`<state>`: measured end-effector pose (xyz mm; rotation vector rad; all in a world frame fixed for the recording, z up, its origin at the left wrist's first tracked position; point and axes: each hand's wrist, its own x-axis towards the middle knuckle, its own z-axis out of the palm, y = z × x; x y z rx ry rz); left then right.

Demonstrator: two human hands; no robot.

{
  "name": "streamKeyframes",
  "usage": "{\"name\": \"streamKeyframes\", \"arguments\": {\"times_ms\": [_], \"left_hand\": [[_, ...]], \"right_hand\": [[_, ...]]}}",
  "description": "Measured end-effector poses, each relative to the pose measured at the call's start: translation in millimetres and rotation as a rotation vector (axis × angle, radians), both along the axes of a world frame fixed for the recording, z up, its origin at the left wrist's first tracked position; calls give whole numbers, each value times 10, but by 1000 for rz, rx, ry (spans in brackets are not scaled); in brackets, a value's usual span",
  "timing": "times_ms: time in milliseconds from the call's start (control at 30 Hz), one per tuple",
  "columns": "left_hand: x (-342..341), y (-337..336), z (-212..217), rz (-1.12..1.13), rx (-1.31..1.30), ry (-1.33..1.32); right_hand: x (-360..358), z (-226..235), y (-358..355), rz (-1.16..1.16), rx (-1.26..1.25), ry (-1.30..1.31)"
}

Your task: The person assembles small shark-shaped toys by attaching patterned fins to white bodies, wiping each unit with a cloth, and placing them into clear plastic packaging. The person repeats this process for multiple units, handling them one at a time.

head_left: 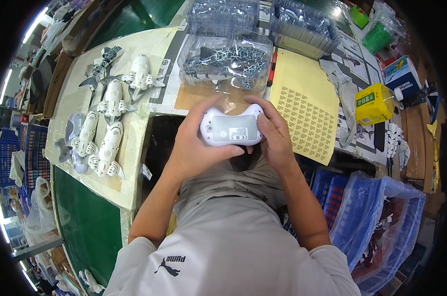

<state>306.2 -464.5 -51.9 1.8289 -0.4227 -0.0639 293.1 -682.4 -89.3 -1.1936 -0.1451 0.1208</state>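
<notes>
Between my two hands is a white toy remote controller (231, 129), its back with the grey battery cover and a small white label turned up toward me. My left hand (196, 140) wraps its left grip, with the thumb along the lower edge. At the other end my right hand (275, 130) closes round the right grip, thumb resting on the back near the cover. Just beyond the hands, a clear plastic tray (226, 61) holds a black-and-white patterned toy sea creature.
Several white toy sea creatures (114, 98) lie on the table at left. A yellow sticker sheet (305, 108), a red cutter (272, 69), stacked clear trays (302, 29) and a yellow bottle (374, 103) are to the right. Below stands a plastic-lined blue crate (381, 192).
</notes>
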Motion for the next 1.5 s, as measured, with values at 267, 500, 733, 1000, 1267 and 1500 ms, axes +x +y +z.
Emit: {"name": "streamKeyframes", "arguments": {"times_ms": [267, 500, 733, 1000, 1267, 1500], "left_hand": [[-19, 5, 8, 1, -74, 135], [2, -5, -19, -10, -99, 178], [19, 30, -88, -49, -220, 198], [155, 116, 47, 209, -152, 136], [1607, 423, 210, 365, 59, 193], [1838, 427, 149, -78, -183, 610]], "right_hand": [[-30, -4, -48, -108, -118, -82], [-46, 16, 6, -178, -112, -66], [-24, -6, -51, -112, -147, -73], [323, 527, 20, -549, -238, -170], [1518, 872, -342, -322, -1367, -320], [1341, 659, -218, -287, -653, 37]]}}
